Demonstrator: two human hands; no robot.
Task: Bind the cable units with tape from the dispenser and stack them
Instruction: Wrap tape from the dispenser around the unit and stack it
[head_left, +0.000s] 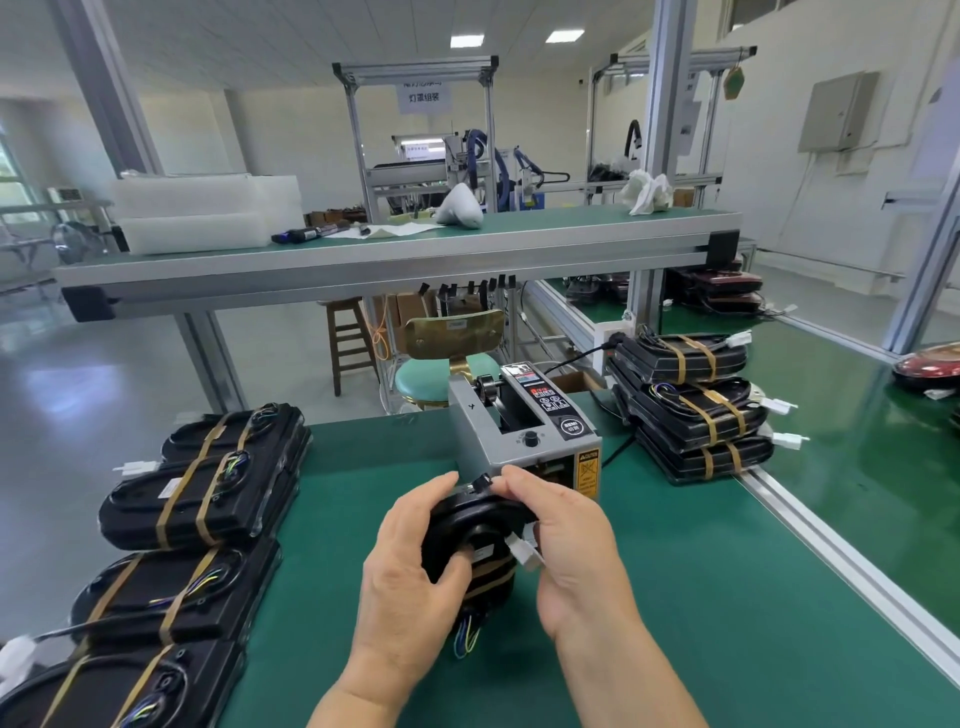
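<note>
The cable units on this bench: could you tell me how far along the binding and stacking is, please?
Done: taped units lie stacked on the left, and another taped stack stands on the right. In hand: the left hand and right hand grip one cable unit in front of the tape dispenser; brown tape bands already cross it. Left: finishing it and stacking it. No untaped units show.
</note>
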